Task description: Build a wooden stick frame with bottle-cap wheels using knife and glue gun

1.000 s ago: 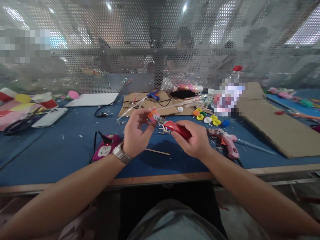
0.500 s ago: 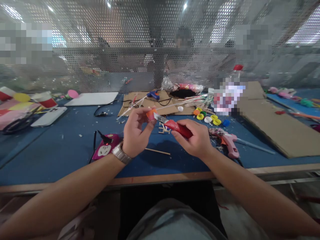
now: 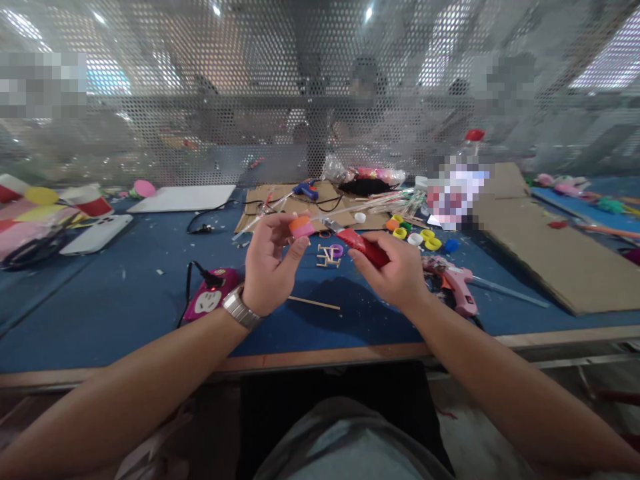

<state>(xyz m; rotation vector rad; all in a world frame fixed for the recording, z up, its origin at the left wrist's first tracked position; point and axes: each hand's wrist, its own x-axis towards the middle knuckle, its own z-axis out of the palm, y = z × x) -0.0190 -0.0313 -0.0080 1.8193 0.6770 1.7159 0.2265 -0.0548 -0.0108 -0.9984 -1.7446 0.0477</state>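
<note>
My left hand [image 3: 274,263] pinches an orange and pink bottle cap [image 3: 301,227] between thumb and fingers, above the blue table. Wrapped round a red utility knife [image 3: 364,248] is my right hand [image 3: 397,270]; the metal blade end points left toward the cap, with a gap between them. Below and between the hands lies a small frame of wooden sticks [image 3: 329,257], with a purple ring [image 3: 336,251] beside it. A single thin wooden stick [image 3: 315,303] rests nearer the table's front edge.
Several coloured bottle caps [image 3: 400,233] lie right of centre. A pink glue gun [image 3: 460,290] sits by my right forearm, a magenta power socket [image 3: 210,293] by my left wrist. Cardboard [image 3: 555,247] stretches along the right. A blue glue gun [image 3: 306,191] lies behind; a perforated metal screen [image 3: 280,133] closes the back.
The knife blade has come away from the cap as my right hand shifted slightly right. The cap has turned in my left fingers, so its pink part now shows.
</note>
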